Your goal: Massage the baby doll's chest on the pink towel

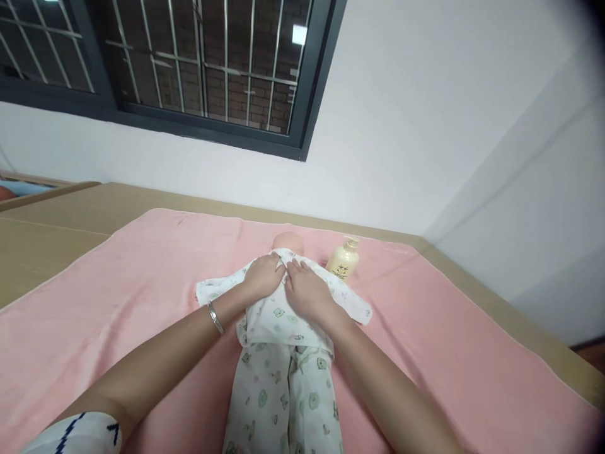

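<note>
A doll lies on its back on a pink cloth, its round head (288,241) towards the wall. It wears a white printed top (278,318) with the sleeves spread to both sides, and matching long trousers (309,403). My left hand (265,275) rests on the upper chest of the top, its fingertips bent at the neckline; whether they pinch fabric is hidden. My right hand (307,289) lies flat on the chest beside it, fingers stretched towards the neck.
A pale yellow pump bottle (343,258) stands to the right of the doll's head. The pink cloth (165,252) covers much of a wooden surface (94,205). Behind are a white wall and a barred window (203,69).
</note>
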Action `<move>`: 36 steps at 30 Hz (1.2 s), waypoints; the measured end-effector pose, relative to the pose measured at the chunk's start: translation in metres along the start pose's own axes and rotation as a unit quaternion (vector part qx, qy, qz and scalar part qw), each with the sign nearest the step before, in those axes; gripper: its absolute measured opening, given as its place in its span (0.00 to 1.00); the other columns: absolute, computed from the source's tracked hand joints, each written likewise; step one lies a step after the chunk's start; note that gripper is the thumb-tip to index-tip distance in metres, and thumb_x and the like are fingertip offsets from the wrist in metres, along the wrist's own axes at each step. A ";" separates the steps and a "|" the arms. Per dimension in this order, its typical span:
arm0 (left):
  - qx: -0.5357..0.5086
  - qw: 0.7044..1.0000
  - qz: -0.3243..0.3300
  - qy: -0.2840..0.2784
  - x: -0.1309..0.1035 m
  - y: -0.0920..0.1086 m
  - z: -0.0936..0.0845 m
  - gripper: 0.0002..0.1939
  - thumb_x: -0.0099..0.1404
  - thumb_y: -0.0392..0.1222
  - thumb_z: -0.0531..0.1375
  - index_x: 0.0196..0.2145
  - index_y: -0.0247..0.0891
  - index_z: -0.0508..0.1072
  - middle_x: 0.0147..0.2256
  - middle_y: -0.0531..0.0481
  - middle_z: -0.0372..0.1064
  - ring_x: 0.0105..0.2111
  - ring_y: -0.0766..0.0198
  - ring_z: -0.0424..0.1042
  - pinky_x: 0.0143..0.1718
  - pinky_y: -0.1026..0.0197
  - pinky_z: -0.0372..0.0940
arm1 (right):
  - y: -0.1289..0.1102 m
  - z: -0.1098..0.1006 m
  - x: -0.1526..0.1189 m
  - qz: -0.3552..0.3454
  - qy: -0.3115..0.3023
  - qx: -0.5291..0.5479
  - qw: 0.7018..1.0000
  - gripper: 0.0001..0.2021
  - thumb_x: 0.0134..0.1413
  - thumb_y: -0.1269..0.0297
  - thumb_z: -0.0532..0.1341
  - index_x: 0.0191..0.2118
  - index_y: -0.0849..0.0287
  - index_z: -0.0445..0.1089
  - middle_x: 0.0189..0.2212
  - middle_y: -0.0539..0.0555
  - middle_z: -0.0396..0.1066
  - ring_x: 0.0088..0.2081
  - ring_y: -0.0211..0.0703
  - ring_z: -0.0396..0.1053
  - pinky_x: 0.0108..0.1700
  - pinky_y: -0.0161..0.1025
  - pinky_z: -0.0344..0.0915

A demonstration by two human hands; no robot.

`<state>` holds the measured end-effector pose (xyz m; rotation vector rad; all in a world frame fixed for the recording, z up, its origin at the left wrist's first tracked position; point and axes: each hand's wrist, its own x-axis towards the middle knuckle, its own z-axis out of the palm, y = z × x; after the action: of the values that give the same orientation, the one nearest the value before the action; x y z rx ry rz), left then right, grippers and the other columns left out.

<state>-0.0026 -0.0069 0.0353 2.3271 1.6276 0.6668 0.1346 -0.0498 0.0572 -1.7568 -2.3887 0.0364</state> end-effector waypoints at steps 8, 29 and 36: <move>0.105 0.993 0.034 0.043 -0.018 0.020 0.014 0.23 0.70 0.38 0.46 0.58 0.23 0.66 0.59 0.29 0.65 0.61 0.44 0.63 0.59 0.47 0.58 | 0.029 0.001 0.024 -0.010 0.033 0.080 0.996 0.18 0.68 0.64 0.47 0.54 0.65 0.68 0.56 0.63 0.68 0.56 0.49 0.64 0.58 0.42 0.57; 0.041 0.998 0.036 0.041 -0.012 0.016 0.007 0.22 0.68 0.38 0.47 0.54 0.29 0.70 0.55 0.34 0.71 0.56 0.47 0.69 0.58 0.47 0.62 | 0.015 0.004 0.014 0.032 0.046 0.070 0.996 0.21 0.68 0.67 0.46 0.59 0.69 0.65 0.62 0.66 0.62 0.62 0.57 0.59 0.63 0.51 0.54; -0.039 0.996 0.001 0.084 -0.002 -0.001 0.027 0.25 0.70 0.41 0.47 0.60 0.31 0.65 0.63 0.37 0.62 0.64 0.49 0.59 0.65 0.44 0.53 | 0.015 0.008 0.015 -0.007 0.050 0.122 0.991 0.24 0.65 0.69 0.48 0.64 0.68 0.61 0.65 0.64 0.58 0.67 0.51 0.53 0.68 0.47 0.47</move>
<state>0.0093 -0.0063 0.0114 2.2709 1.6361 0.9311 0.1437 -0.0302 0.0495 -1.5913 -2.2182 0.2233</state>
